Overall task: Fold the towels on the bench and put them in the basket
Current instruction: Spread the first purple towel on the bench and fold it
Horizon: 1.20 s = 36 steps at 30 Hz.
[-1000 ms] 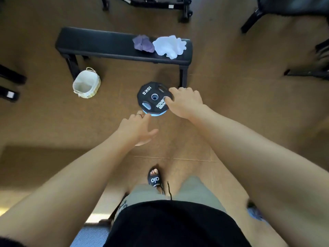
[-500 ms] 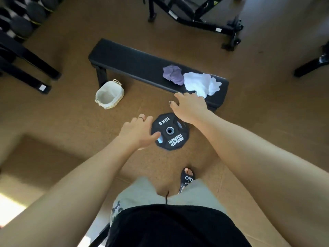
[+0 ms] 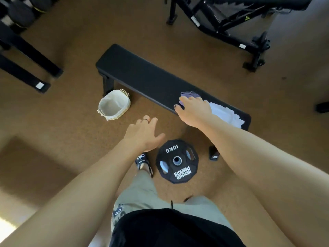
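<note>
Brown floor [image 3: 71,56] fills most of what I see. At the far left stand the black feet of a rack [image 3: 26,68].

Next comes the basket [image 3: 114,105]. It is pale and round, and it sits on the floor just beside the left leg of the tabletop [image 3: 142,75]. I can see its light lining.

My left hand [image 3: 142,134] hangs over the floor between the basket and the plate [image 3: 177,161]. Its fingers [image 3: 150,121] are straight and spread, and they hold nothing. One finger has a ring on it. Below that hand I see my sandal [image 3: 142,160] on the floor.

The plate is black and round, lies flat on the floor, and reads 10KG. It lies in front of the tabletop, near my feet.

The tabletop is long and black and runs at a slant from upper left to lower right. Both towels lie near its right end. My right hand [image 3: 194,111] lies over the purple towel [image 3: 189,95]. Its fingers [image 3: 181,99] reach down onto the cloth, but I cannot tell if they pinch it. Most of this towel is hidden under my hand.

Just to the right, touching it, lies the white towel [image 3: 226,114], crumpled.

Behind all this, at the upper right, stands a black gym frame [image 3: 231,20].
</note>
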Each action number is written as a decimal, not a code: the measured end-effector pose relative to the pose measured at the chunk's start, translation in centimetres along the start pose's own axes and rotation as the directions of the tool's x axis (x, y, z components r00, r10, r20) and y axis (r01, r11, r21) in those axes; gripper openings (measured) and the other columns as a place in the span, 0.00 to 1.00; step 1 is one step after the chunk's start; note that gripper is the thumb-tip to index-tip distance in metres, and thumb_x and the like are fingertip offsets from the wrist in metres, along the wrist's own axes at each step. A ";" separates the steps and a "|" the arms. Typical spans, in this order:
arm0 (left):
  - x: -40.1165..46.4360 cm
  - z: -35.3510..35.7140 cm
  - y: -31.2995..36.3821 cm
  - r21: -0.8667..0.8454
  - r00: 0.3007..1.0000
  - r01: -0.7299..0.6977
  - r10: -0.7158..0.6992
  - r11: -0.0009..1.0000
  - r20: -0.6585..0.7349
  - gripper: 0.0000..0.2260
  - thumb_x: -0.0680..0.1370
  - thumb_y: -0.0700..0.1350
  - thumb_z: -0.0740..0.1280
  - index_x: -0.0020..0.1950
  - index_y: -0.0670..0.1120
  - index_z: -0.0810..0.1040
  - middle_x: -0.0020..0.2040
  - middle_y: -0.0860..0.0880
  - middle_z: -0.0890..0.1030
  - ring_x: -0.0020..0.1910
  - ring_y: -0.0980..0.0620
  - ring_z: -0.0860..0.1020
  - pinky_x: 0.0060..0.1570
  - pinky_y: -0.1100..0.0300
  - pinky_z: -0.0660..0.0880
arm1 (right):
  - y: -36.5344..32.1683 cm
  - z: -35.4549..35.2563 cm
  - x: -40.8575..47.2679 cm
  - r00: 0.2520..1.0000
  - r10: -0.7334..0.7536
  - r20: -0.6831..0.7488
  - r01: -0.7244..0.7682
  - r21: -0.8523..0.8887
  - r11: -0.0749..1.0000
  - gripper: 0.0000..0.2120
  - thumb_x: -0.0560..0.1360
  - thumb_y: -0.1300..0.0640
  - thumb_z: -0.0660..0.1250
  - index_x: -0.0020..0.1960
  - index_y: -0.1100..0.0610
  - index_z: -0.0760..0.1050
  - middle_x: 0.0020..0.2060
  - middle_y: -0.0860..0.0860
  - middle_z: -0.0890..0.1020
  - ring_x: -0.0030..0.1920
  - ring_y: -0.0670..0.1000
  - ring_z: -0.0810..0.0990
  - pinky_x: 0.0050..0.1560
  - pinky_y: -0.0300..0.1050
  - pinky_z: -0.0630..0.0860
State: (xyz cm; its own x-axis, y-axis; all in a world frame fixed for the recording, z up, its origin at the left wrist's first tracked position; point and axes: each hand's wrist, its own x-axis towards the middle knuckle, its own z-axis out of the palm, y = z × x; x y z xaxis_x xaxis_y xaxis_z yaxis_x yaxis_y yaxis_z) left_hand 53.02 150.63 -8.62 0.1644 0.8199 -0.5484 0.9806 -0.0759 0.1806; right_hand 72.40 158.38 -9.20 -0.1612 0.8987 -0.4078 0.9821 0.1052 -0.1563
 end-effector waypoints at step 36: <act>52.2 13.9 3.0 -0.525 0.999 -0.053 0.051 0.850 -0.019 0.20 0.75 0.55 0.71 0.61 0.49 0.68 0.57 0.51 0.73 0.53 0.48 0.75 0.51 0.46 0.76 | 19.4 19.2 45.8 0.947 -0.221 0.233 0.152 0.281 0.948 0.10 0.81 0.60 0.60 0.49 0.53 0.79 0.41 0.46 0.80 0.43 0.49 0.78 0.45 0.44 0.72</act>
State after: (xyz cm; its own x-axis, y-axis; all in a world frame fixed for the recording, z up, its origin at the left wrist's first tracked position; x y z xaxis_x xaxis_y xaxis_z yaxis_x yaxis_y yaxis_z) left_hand 66.01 185.31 -48.09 0.2117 0.8255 -0.5232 0.7687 0.1899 0.6108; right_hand 82.23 193.36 -48.21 -0.3927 0.7284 -0.5615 0.8788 0.1172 -0.4626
